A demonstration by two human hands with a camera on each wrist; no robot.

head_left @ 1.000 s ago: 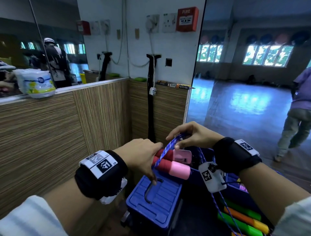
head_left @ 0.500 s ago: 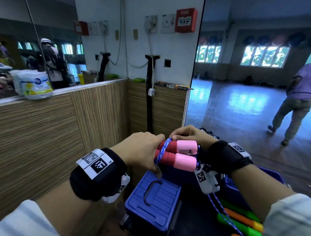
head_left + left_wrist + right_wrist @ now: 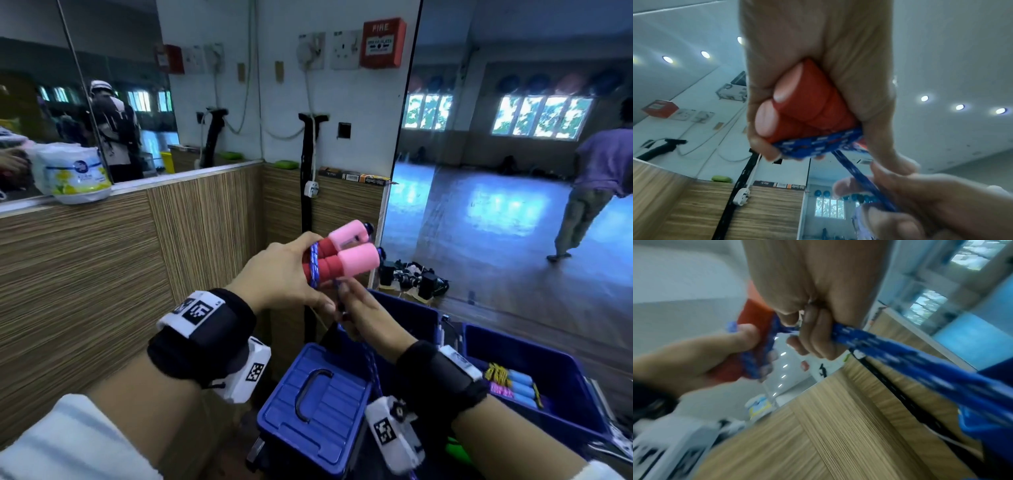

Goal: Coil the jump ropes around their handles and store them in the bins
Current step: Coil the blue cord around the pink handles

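My left hand [image 3: 291, 274] grips two red-and-pink jump rope handles [image 3: 346, 257] held side by side, raised in front of the wooden wall. A blue patterned rope [image 3: 314, 265] is wound round the red ends [image 3: 809, 104]. Just below, my right hand [image 3: 359, 308] pinches the loose run of the blue rope [image 3: 890, 350], which hangs down past my right wrist [image 3: 373, 373]. In the left wrist view the rope [image 3: 857, 175] runs taut from the handles into my right fingers [image 3: 900, 194]. Two blue bins [image 3: 534, 346] stand below on the right.
A blue lidded box [image 3: 315, 397] with a handle sits beneath my hands. The right bin holds a coiled rope with light blue handles [image 3: 517, 387]. A mirror wall is on the right, showing a walking person [image 3: 596, 178]. A wood-panelled ledge [image 3: 102, 246] runs on the left.
Both hands rose with the handles, whose pink ends now tilt up to the right. My right hand left the top of the handles and dropped below them, drawing the rope down.
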